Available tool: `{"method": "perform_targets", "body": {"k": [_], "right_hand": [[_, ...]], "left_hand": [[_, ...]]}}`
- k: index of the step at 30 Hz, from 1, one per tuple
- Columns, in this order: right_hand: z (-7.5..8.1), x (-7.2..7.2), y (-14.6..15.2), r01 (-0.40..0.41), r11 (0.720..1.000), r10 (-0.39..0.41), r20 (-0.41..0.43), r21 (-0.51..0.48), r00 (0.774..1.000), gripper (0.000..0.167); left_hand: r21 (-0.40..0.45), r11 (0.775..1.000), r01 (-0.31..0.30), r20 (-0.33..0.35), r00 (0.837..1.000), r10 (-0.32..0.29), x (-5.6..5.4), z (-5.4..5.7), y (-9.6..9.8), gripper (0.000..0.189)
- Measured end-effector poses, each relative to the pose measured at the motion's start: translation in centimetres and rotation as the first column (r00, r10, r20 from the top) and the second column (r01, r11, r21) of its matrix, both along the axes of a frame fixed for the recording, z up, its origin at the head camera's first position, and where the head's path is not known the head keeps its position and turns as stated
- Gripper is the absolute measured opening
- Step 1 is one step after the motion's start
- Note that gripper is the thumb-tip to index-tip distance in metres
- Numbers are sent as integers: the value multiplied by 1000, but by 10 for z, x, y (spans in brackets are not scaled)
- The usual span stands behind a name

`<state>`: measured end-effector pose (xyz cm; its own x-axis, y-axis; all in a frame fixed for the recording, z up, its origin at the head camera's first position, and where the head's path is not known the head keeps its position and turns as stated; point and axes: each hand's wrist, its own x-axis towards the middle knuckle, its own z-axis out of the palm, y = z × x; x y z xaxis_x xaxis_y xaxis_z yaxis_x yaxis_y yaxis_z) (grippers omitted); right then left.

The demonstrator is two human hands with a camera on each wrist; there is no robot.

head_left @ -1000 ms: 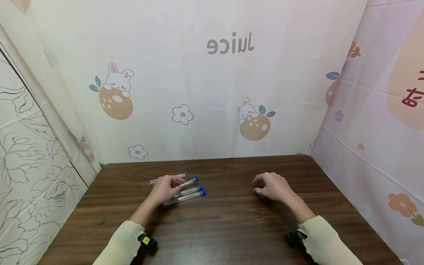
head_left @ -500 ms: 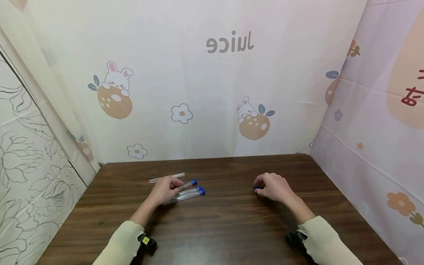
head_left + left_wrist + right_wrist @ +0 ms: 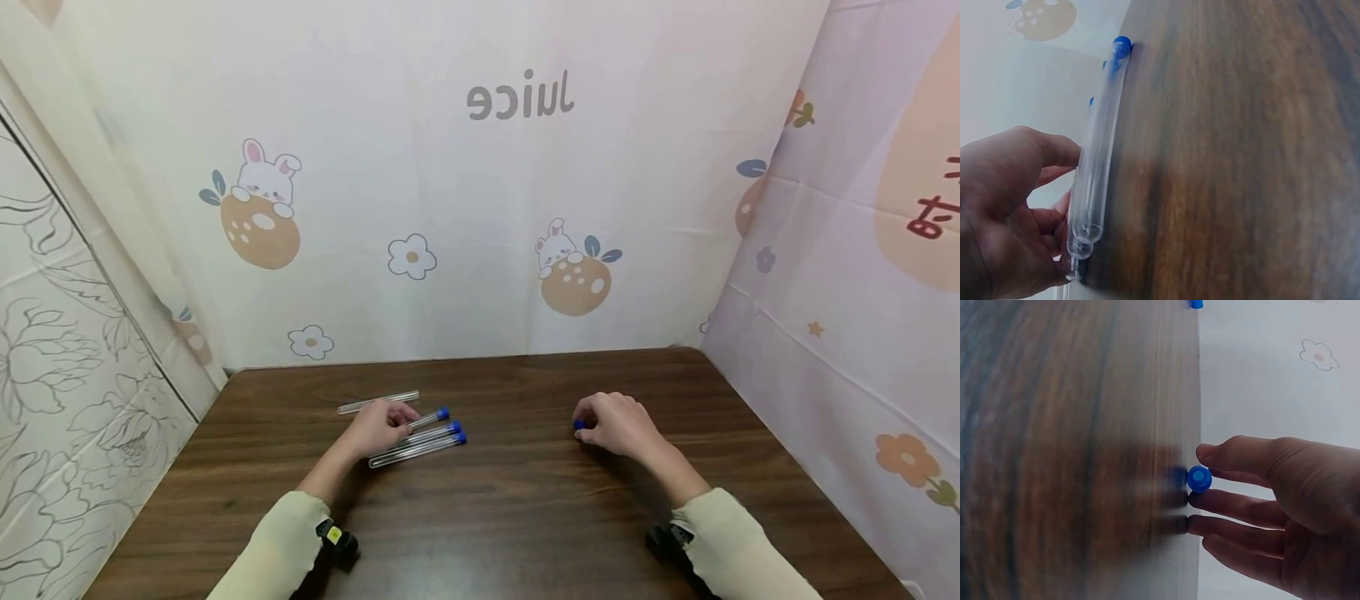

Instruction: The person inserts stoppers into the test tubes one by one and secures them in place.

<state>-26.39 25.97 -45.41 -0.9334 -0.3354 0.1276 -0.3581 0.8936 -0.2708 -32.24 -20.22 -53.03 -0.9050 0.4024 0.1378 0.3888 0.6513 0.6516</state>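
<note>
My left hand has its fingers curled at a clear test tube with a blue cap, pinching it near its rounded end. Two more blue-capped test tubes lie alongside on the near side; the nearest test tube overlaps the others in the left wrist view. Behind the hand lies a clear test tube without a cap. Over on the right, my right hand holds a small blue cap between thumb and fingers, fingertips right at the tabletop.
The dark wood table runs back to a white printed curtain. Another printed curtain bounds the right side. A black wrist camera sits under the left forearm, another under the right.
The capped end of the test tube in my left hand has dipped slightly toward the other two. The blue cap in my right hand shows more now, as the fingers have shifted around it.
</note>
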Motion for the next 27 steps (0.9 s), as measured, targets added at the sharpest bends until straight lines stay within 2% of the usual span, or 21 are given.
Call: {"method": "perform_targets", "body": {"k": [3,7,9,15,22,25,27], "right_hand": [[0,0,-1,6,1000,-6,-4,0,1000,11],[-1,0,-3,6,1000,-6,-12,1,1000,10],[-1,0,-3,7,1000,-7,-14,-2,1000,9],[-1,-1,-5,11,1000,-11,-9,-4,1000,9],[0,1,-4,8,1000,-8,-24,-6,1000,11],[-1,1,-4,15,1000,-16,-20,-12,1000,12],[-1,1,-3,21,1000,-21,-17,-14,1000,13]], "left_hand": [[10,1000,9,-6,1000,-9,1,0,0,17],[7,999,-34,24,999,33,-4,-7,0,15],[1,999,-42,22,999,42,-4,-6,1,15],[22,1000,-6,18,1000,6,1,2,-2,17],[20,999,-37,58,998,36,-4,-4,-1,16],[25,999,-41,63,997,39,-1,1,1,15],[29,999,-32,64,997,30,5,9,3,16]]}}
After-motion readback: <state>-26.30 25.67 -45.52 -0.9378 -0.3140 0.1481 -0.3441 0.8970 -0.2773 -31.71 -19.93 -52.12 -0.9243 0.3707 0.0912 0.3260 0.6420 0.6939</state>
